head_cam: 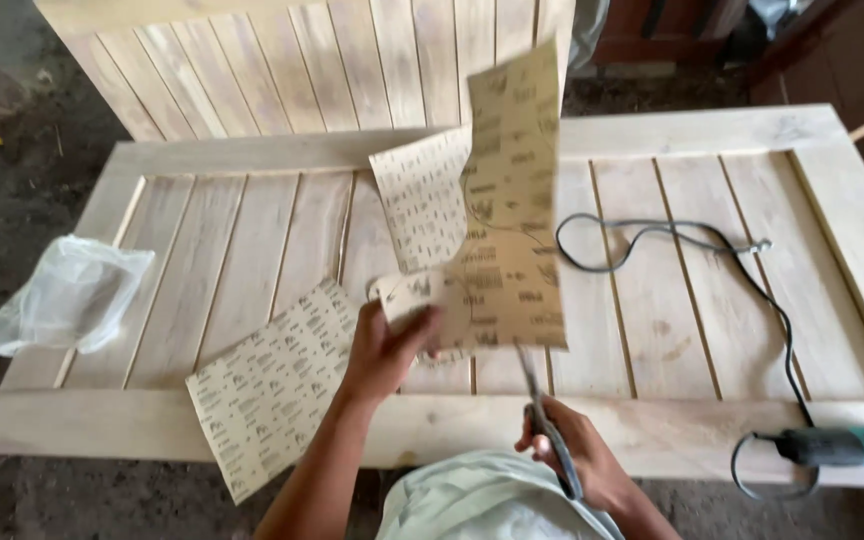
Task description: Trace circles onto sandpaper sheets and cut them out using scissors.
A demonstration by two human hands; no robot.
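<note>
Two bare hands at work, lower centre of frame. Left hand pinches lower edge of a tan sandpaper sheet, grip closed on it; sheet held up off the wood, printed back facing camera, partly cut w/ one flap curling toward upper left. Right hand lower right of centre, grip closed round handles of scissors; blades point up, tips touching bottom edge of sheet. Can't tell how far blades are parted.

Second sandpaper piece lies flat, lower left of centre, overhanging near edge of slatted wooden door panel that fills mid frame. Another slatted panel leans at top. Clear plastic bag at left edge of panel. Grey cord loops across right side, down to teal power tool at lower right. Pale cloth at bottom centre, between the forearms.
</note>
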